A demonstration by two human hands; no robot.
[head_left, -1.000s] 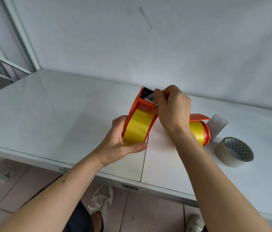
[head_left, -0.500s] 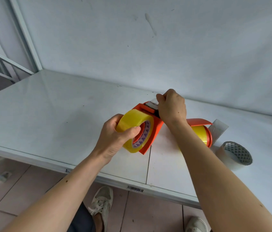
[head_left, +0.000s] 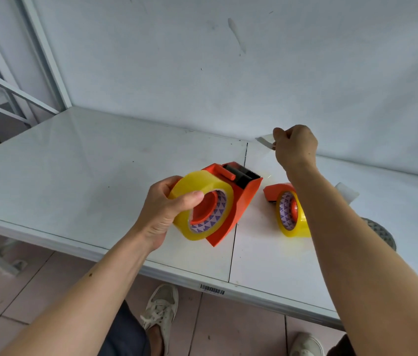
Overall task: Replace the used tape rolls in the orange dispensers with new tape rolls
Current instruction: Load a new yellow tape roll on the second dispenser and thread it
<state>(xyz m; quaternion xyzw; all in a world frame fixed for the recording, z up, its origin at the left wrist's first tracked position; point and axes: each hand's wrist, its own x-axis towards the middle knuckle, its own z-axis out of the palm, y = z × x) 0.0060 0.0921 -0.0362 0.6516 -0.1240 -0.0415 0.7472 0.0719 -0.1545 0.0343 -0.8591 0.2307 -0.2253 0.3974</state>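
My left hand [head_left: 163,214] grips a full yellow tape roll [head_left: 197,186] seated in an orange dispenser [head_left: 244,199], held just above the white table [head_left: 74,176]. The dispenser's black toothed blade [head_left: 241,172] faces away from me. My right hand [head_left: 295,146] is raised behind it and pinches a short clear strip of tape [head_left: 264,142]. A second orange dispenser [head_left: 277,192] with a yellow roll [head_left: 290,222] lies on the table to the right, partly hidden by my right forearm.
A used pale tape roll [head_left: 380,232] and a bare cardboard core [head_left: 346,192] lie at the right behind my forearm. The wall rises close behind the table. A metal frame [head_left: 43,55] stands at the left. My shoes show below the front edge.
My right hand has lifted away from the dispenser's blade, up and to the right, with a torn strip of tape. My left hand has turned the dispenser so its side faces me.
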